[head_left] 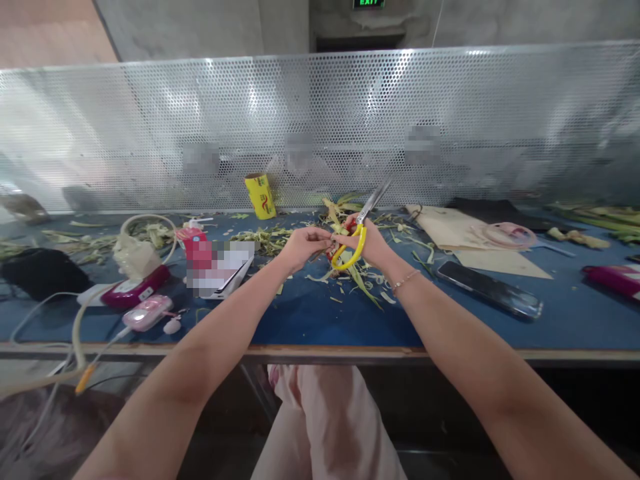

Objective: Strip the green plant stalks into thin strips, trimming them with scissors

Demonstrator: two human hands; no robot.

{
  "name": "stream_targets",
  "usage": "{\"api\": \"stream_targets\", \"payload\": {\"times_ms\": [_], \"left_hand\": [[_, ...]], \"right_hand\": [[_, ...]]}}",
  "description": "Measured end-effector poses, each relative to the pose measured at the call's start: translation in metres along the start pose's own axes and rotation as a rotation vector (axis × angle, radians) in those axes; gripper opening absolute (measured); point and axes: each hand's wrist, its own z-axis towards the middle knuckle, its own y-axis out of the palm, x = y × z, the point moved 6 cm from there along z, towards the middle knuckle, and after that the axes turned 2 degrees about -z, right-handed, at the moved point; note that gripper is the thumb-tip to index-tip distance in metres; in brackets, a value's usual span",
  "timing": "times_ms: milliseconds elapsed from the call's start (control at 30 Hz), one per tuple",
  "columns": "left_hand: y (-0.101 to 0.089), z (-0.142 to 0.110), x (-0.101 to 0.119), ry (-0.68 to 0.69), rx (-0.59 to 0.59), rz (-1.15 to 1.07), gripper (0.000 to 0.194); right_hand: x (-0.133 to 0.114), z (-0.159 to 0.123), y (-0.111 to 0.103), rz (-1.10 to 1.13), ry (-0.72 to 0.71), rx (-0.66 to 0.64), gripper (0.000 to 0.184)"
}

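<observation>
My right hand (376, 245) is closed around scissors with yellow and red handles (358, 252). Their steel blades point up and away toward the metal screen. Just left of the handles, my left hand (306, 247) has its fingertips pinched together, almost meeting my right fingers. A small brownish bit seems to lie between them, too small to name. Pale green plant stems and leaf scraps (367, 288) are strewn on the blue table top (310, 323) under and behind both hands. A heap of shredded trimmings (267, 240) lies behind my left hand.
A perforated metal screen (340, 120) rises along the back, with a yellow roll (261, 197) before it. To the right lie a phone (490, 290), brown paper (443, 230) and a pink tape roll (510, 235). Leftward are a red bottle (194, 245), papers (227, 270) and a pink corded case (147, 312).
</observation>
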Motion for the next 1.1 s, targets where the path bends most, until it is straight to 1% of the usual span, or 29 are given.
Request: {"api": "stream_targets", "payload": {"times_ms": [167, 267, 367, 433, 600, 700, 767, 900, 1000, 1100], "left_hand": [[0.0, -0.001, 0.0, 0.002, -0.063, -0.01, 0.025], [-0.001, 0.0, 0.0, 0.01, -0.086, -0.038, 0.027], [-0.002, 0.001, -0.001, 0.001, -0.087, -0.033, 0.027], [-0.001, 0.0, -0.002, -0.012, -0.08, -0.018, 0.028], [0.003, -0.002, -0.008, -0.063, -0.038, -0.018, 0.027], [0.003, -0.002, -0.009, -0.061, -0.017, 0.005, 0.024], [0.001, -0.003, -0.007, -0.052, -0.011, 0.05, 0.023], [-0.001, -0.003, 0.001, -0.003, -0.006, 0.137, 0.021], [0.001, -0.004, 0.007, 0.042, -0.015, 0.161, 0.02], [0.002, -0.005, 0.011, 0.056, -0.031, 0.186, 0.017]], "right_hand": [[0.002, 0.0, -0.004, -0.078, -0.003, 0.002, 0.043], [0.001, -0.002, -0.002, -0.024, 0.021, -0.017, 0.044], [0.001, -0.003, 0.001, 0.047, 0.059, -0.036, 0.047], [0.001, -0.003, 0.001, 0.044, 0.066, -0.029, 0.047], [0.003, 0.001, -0.001, -0.083, 0.018, 0.004, 0.042], [0.006, 0.002, 0.0, -0.153, 0.007, 0.011, 0.041], [0.009, 0.002, 0.001, -0.132, 0.016, 0.009, 0.041], [0.014, 0.001, 0.001, -0.012, 0.053, -0.025, 0.045], [0.014, 0.0, 0.001, 0.028, 0.061, -0.031, 0.048], [0.012, -0.001, 0.002, 0.081, 0.084, -0.043, 0.048]]}}
